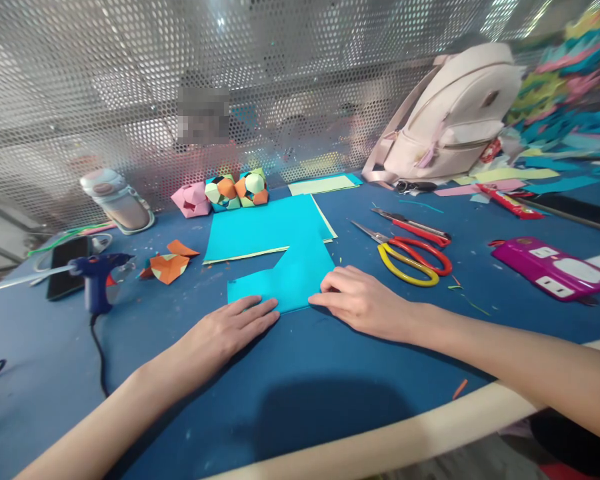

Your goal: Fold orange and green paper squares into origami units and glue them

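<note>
A cyan paper sheet [285, 270], partly folded, lies on the blue table [290, 393] in front of me. My left hand [230, 327] rests flat with its fingers stretched out, its fingertips pressing the sheet's near edge. My right hand [360, 300] sits at the sheet's near right corner, fingers curled and pressed down on the fold. A larger cyan sheet [260, 227] lies just behind, over a pale yellow sheet.
Red and yellow scissors [410, 257] lie right of the paper, a magenta power strip [555, 267] further right. A blue glue gun [95, 277] and a phone stand at left. Folded paper shapes [225, 190] and a pink backpack [455, 113] sit against the perforated metal wall.
</note>
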`<state>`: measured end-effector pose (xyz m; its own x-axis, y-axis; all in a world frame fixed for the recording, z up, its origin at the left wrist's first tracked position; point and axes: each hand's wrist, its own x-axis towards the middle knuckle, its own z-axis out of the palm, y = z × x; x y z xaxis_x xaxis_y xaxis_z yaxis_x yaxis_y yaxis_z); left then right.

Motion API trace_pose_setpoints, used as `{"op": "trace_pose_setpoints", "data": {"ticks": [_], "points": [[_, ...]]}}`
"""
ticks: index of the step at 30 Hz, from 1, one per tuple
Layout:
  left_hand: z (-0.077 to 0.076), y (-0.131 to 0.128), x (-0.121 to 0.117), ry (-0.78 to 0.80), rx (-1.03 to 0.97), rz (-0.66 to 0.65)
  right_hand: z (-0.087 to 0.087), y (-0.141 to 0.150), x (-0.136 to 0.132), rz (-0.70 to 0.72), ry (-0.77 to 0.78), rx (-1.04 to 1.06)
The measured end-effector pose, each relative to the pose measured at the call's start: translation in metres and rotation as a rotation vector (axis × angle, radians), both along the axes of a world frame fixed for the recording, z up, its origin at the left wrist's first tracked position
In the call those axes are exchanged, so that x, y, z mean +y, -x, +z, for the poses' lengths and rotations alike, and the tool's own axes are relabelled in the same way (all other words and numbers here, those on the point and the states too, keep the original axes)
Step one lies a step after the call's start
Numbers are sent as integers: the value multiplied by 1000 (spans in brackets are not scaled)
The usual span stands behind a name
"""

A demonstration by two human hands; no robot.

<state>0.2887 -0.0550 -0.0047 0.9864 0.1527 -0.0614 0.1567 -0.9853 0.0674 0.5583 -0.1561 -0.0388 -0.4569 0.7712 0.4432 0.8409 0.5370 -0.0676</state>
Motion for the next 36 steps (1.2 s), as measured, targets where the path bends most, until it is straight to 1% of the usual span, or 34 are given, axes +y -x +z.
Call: {"op": "trace_pose_setpoints", "data": {"ticks": [4,10,15,18,21,25,30,33,36], "points": [[0,-2,-2,-54,-28,-10,1,1,0,7,-4,-37],[0,-11,-13,-91,-79,-51,-1,0,2,29,-34,-77],[-5,-17,-18,-128,-141,-21,-1,-1,1,41,-1,-100],[-7,-20,-23,-176,-151,19,3,1,0,44,-13,-207],[-8,-24,-29,-233,-125,72,9,5,-1,54,-20,-357],[-9,-26,-32,-216,-52,122,15,13,-2,38,28,-472],[-9,-26,-31,-195,-22,139,19,20,-1,15,88,-488],[-5,-25,-31,-207,2,135,21,18,-1,0,109,-471],[0,-19,-32,-201,32,163,21,12,-5,4,110,-454]]}}
